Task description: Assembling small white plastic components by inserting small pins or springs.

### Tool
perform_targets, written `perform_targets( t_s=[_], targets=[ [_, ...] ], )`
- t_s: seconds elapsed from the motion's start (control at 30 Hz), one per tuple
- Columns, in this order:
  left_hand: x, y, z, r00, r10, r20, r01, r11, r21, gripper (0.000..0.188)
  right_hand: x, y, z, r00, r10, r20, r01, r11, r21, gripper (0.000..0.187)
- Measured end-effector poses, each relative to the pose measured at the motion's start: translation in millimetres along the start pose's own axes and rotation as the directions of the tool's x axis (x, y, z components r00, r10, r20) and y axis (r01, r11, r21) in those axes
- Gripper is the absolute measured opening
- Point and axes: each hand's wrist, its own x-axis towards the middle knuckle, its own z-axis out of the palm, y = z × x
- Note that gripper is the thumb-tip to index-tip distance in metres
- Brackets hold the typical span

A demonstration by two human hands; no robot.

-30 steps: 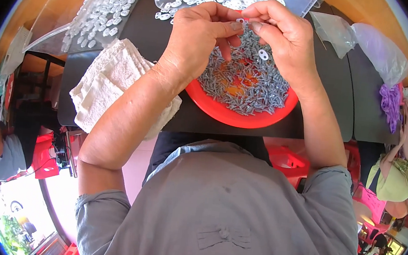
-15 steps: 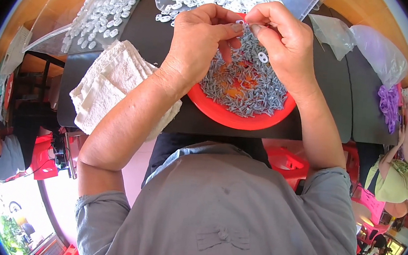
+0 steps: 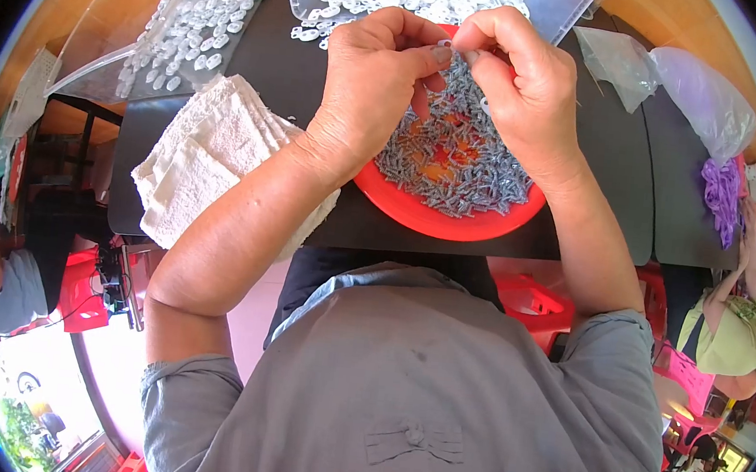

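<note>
My left hand [image 3: 375, 81] is closed, thumb and forefinger pinching a small white oval piece with holes [image 3: 445, 44]. My right hand [image 3: 530, 96] meets it there, its thumb and forefinger pinched together; what they grip is too small to make out. The edge of another white oval piece [image 3: 485, 106] peeks out beside the right palm. Both hands are over a red basin [image 3: 424, 225] holding many small grey parts [image 3: 484, 178], slim and short. Red basin bottom shows through between them.
Behind the hands stands a clear plastic bin [image 3: 564, 8] of white oval pieces, some spilled beside it. More lie in a clear bag [image 3: 179, 35] at the far left. A folded cream towel [image 3: 214, 147] sits by my left forearm. Plastic bags [image 3: 706, 95] and a purple bundle [image 3: 720, 201] are at right.
My right hand has turned slightly, and the white oval piece by its palm, plain to see before, is now mostly hidden. Both hands stay pinched together above the basin.
</note>
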Motion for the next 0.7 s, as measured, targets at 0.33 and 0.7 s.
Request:
perform_targets(
  t_s=[0.33,0.7],
  targets=[
    [-4.6,2.2,3.1,0.999,0.029,-0.03,-0.026,0.994,0.109,0.005,-4.8,-1.3,4.8,0.999,0.033,-0.013,-0.032,0.999,0.039,0.018],
    [-5.3,4.2,2.2,0.998,0.068,-0.009,-0.067,0.995,0.074,0.007,-2.9,-0.8,-3.7,0.967,0.234,0.102,-0.252,0.941,0.226,0.018]
  ],
)
